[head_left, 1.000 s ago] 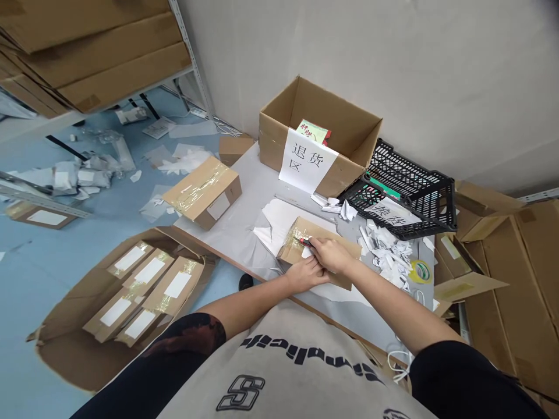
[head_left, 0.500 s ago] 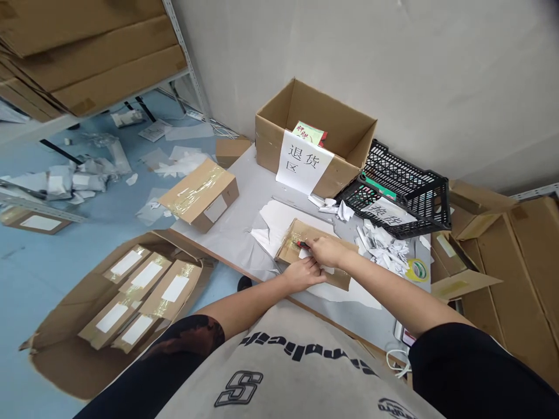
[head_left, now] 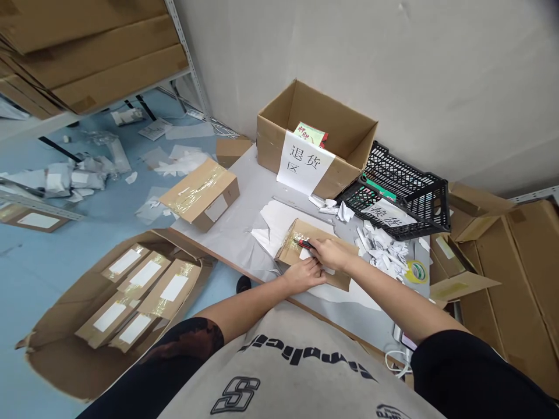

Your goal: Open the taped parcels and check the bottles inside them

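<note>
A taped cardboard parcel (head_left: 325,235) lies on a sheet of torn white paper (head_left: 288,218) on the grey-covered table (head_left: 248,195). My right hand (head_left: 332,254) grips a red box cutter (head_left: 305,243), whose tip is at the clear tape on the parcel's top. My left hand (head_left: 303,274) presses on the parcel's near side, just below the cutter. The blade itself is too small to see.
Behind the parcel stand an open carton (head_left: 317,113) with a paper sign (head_left: 304,162) and a black plastic basket (head_left: 406,201). Crumpled white paper (head_left: 384,250) and a tape roll (head_left: 416,271) lie to the right. Below left, an open carton (head_left: 65,364) holds several parcels.
The view has drifted slightly. My hands, the cutter and the parcel stay in nearly the same place, with the cutter still at the tape.
</note>
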The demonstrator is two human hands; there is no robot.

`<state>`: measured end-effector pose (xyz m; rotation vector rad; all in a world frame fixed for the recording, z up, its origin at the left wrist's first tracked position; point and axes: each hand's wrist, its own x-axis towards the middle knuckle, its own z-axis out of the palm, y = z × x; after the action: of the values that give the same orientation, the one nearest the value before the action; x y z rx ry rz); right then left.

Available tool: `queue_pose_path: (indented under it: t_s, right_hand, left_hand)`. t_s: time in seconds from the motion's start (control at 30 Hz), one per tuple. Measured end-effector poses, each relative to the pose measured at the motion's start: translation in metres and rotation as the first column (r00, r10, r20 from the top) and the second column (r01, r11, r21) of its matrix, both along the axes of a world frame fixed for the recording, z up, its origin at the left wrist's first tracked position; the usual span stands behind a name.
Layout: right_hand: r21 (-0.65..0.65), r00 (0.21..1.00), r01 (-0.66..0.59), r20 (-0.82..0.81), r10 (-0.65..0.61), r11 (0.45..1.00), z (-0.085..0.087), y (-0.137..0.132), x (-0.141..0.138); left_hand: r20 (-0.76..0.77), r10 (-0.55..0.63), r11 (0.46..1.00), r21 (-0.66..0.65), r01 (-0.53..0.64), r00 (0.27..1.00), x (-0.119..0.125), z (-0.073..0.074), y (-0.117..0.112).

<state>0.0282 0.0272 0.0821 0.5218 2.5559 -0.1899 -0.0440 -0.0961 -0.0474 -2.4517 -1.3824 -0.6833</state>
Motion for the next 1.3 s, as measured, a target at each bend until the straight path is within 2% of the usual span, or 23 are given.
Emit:
queue_pose_path:
  t_s: [0.17,0.4,0.67,0.77,0.9,1.0,1.1,1.2,1.3]
  right_hand:
    - [0.033,0.999,-0.046,0.022,0.045,0.998,0.002,-0.008,-0.011]
    - [0.074,0.979,-0.159,0.142,0.148,0.984,0.012,-0.018,-0.034]
    - [0.107,0.967,-0.2,0.184,0.178,0.974,0.026,-0.024,-0.045]
    - [0.093,0.955,-0.218,0.225,0.193,0.972,0.028,-0.023,-0.047]
    - [0.072,0.948,-0.223,0.248,0.199,0.972,0.032,-0.009,-0.031]
    - [0.108,0.971,-0.162,0.196,0.139,0.981,0.036,-0.001,-0.01]
    - [0.1,0.989,-0.08,0.132,0.067,0.992,0.039,0.002,0.009]
    - [0.042,0.999,0.003,0.049,-0.005,0.999,0.044,0.006,0.026]
    - [-0.12,0.992,0.087,-0.081,-0.098,0.989,0.05,0.018,0.042]
  left_hand:
    - [0.009,-0.005,1.0,-0.026,0.005,1.0,0.002,-0.004,0.001]
    - [-0.043,-0.011,0.995,-0.098,0.007,0.999,0.002,-0.003,-0.001]
    - [-0.071,0.009,1.0,-0.015,-0.01,0.997,0.002,-0.01,-0.002]
    - [-0.05,0.021,1.0,0.01,-0.021,0.999,0.002,-0.008,0.0]
    - [0.014,0.031,0.998,0.056,-0.032,0.999,0.0,0.003,0.002]
    - [0.057,0.052,0.995,0.083,-0.056,0.997,-0.001,0.016,0.0]
    - [0.08,0.067,0.996,0.054,-0.071,0.995,-0.002,0.027,-0.004]
    - [0.093,0.085,0.996,0.01,-0.086,0.992,-0.002,0.032,-0.009]
    - [0.088,0.118,0.993,-0.018,-0.117,0.989,-0.003,0.034,-0.011]
